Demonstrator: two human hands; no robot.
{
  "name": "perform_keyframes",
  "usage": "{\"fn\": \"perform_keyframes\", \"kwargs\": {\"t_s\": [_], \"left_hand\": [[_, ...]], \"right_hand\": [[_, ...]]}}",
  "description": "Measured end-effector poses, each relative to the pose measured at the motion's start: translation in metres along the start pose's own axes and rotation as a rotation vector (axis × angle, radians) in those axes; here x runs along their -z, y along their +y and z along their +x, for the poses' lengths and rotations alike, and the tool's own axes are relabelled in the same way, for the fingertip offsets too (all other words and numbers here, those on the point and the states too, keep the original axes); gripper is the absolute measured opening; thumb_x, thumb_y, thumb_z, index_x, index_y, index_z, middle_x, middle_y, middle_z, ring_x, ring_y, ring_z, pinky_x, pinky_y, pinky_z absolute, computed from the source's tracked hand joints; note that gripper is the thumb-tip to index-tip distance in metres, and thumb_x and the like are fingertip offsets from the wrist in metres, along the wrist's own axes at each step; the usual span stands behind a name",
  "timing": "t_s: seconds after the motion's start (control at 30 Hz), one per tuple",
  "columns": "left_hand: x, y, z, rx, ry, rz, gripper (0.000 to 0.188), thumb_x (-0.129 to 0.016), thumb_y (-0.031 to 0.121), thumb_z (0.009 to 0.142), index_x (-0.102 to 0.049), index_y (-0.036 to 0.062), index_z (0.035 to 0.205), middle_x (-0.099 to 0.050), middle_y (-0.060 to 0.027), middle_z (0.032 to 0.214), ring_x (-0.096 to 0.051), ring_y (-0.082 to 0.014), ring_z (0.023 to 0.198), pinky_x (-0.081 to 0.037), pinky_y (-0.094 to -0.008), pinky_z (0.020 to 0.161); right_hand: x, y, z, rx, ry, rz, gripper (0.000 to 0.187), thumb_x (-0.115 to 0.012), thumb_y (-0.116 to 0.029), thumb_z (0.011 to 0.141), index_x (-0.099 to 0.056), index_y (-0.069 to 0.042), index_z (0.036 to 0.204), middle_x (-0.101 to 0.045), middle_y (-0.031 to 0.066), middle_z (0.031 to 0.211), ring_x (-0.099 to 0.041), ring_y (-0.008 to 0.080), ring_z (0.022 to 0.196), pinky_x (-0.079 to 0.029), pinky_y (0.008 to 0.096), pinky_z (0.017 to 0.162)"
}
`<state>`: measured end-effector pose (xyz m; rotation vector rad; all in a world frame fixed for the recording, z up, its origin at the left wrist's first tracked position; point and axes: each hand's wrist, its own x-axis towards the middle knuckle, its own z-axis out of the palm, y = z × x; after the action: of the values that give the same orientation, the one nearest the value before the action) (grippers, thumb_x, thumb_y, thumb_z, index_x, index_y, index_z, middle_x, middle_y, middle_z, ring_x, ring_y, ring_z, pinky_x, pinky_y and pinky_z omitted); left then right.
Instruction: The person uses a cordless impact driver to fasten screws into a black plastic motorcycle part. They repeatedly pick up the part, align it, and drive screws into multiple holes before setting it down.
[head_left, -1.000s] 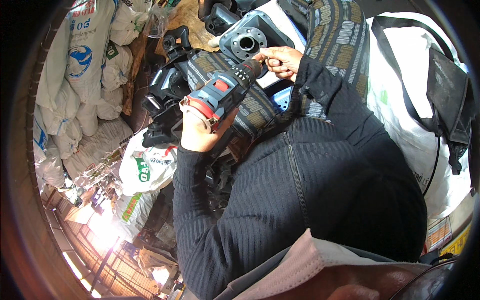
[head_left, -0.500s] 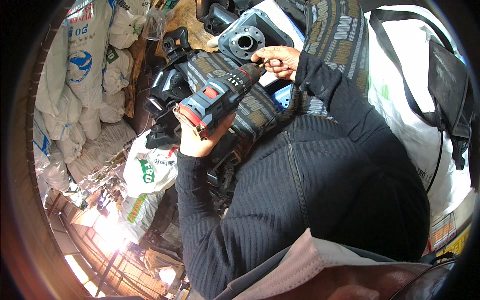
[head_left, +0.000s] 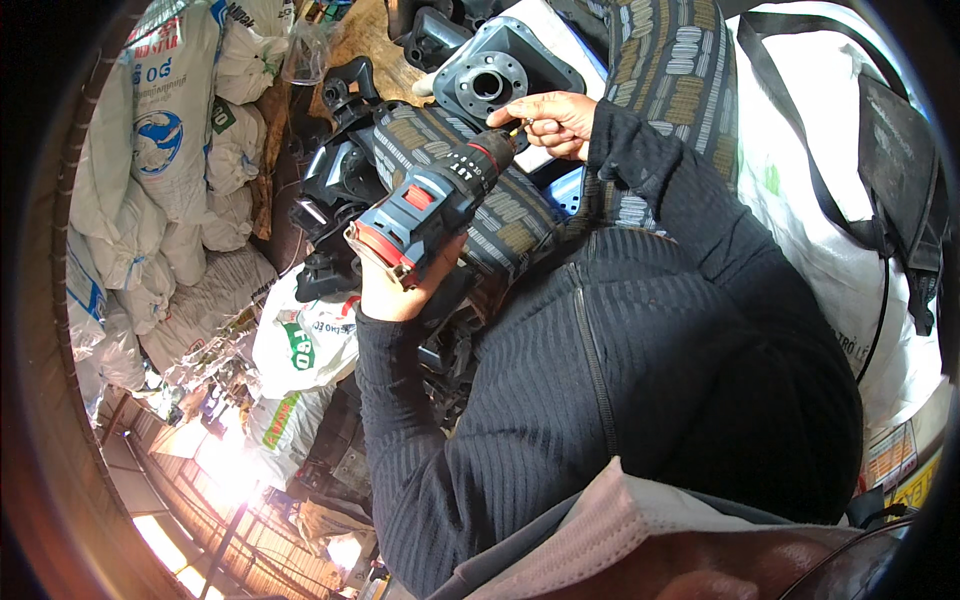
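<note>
My left hand [head_left: 393,292] is wrapped round the handle of a blue, black and red cordless drill [head_left: 428,205], which points up and to the right across my lap. At the drill's chuck, my right hand [head_left: 558,122] is closed, pinching a thin yellowish bit [head_left: 517,129] at the tip. The index finger reaches over the front of the chuck. Just beyond this hand lies a dark plastic part [head_left: 503,75] with a square flange and a round, holed hub. Patterned cloth covers my legs [head_left: 660,90] beneath the drill.
Several black plastic parts [head_left: 345,165] are heaped left of my legs. White sacks [head_left: 165,130] are stacked at the far left. A large white bag [head_left: 800,150] with a black strapped bag [head_left: 895,170] on it stands to my right.
The right fingers have shifted slightly left, and the index finger now extends over the chuck. The drill has moved slightly left and down, still in my left hand.
</note>
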<state>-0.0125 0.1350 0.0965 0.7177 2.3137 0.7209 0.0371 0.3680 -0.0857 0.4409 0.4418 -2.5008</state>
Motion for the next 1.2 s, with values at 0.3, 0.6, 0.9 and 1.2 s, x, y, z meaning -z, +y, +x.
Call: {"fn": "perform_keyframes", "kwargs": {"t_s": [0.3,0.6,0.9,1.2], "left_hand": [[-0.005,0.01,0.012,-0.223,-0.067,0.222,0.046,-0.071,0.009,0.074,-0.054,0.0019,0.116,-0.064,-0.0077,0.105,-0.064,-0.0185,0.091,-0.05,-0.0294,0.079],[0.01,-0.006,0.009,0.09,0.069,0.049,0.03,-0.076,0.013,0.073,-0.062,0.0032,0.099,-0.066,-0.0064,0.087,-0.063,-0.0191,0.076,-0.048,-0.0328,0.071],[0.007,-0.025,0.044,-0.044,0.028,0.168,0.032,-0.077,0.018,0.071,-0.066,0.0026,0.097,-0.068,-0.0113,0.09,-0.066,-0.0263,0.084,-0.048,-0.0338,0.08],[0.023,-0.01,0.08,0.047,-0.178,0.263,0.036,-0.073,0.007,0.072,-0.061,0.0015,0.106,-0.067,-0.0117,0.098,-0.065,-0.0232,0.088,-0.051,-0.0341,0.078]], "right_hand": [[0.008,0.005,0.007,-0.112,-0.016,-0.094,0.043,-0.049,-0.034,0.096,-0.053,-0.002,0.124,-0.032,-0.0079,0.058,-0.025,0.0001,0.043,-0.019,0.0153,0.033],[0.034,0.009,0.018,0.29,0.425,-0.075,0.04,-0.046,-0.036,0.097,-0.058,-0.004,0.116,-0.036,-0.0078,0.058,-0.027,-0.0004,0.041,-0.021,0.0167,0.032],[0.03,-0.005,0.06,0.416,0.77,-0.258,0.024,-0.069,-0.026,0.085,-0.067,-0.008,0.101,-0.041,-0.0108,0.055,-0.026,-0.0005,0.039,-0.018,0.0186,0.034],[0.032,-0.001,0.059,0.323,0.722,-0.207,0.038,-0.075,-0.037,0.078,-0.067,-0.001,0.088,-0.061,-0.0008,0.073,-0.051,0.0062,0.062,-0.044,0.0221,0.059]]}}
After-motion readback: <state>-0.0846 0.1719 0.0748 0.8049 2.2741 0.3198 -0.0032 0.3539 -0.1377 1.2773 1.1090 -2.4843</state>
